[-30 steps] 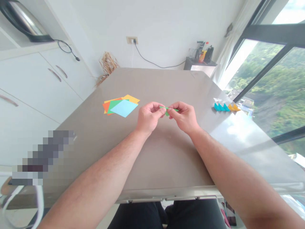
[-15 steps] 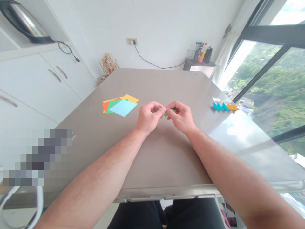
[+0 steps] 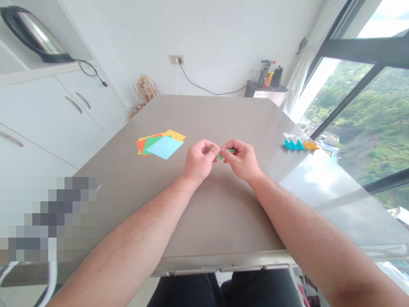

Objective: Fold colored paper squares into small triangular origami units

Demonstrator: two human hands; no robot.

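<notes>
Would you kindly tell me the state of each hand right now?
Left hand: closed, pinching the green paper.
Right hand: closed, also pinching the green paper.

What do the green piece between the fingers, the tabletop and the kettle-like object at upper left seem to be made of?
Green piece: probably matte paper, being thin and evenly coloured, though partly hidden.
Tabletop: smooth and glossy, with bright reflections; stone, laminate or glass, I can't tell.
Kettle-like object: likely polished metal with black plastic, judging by its silvery sheen and dark trim.
</notes>
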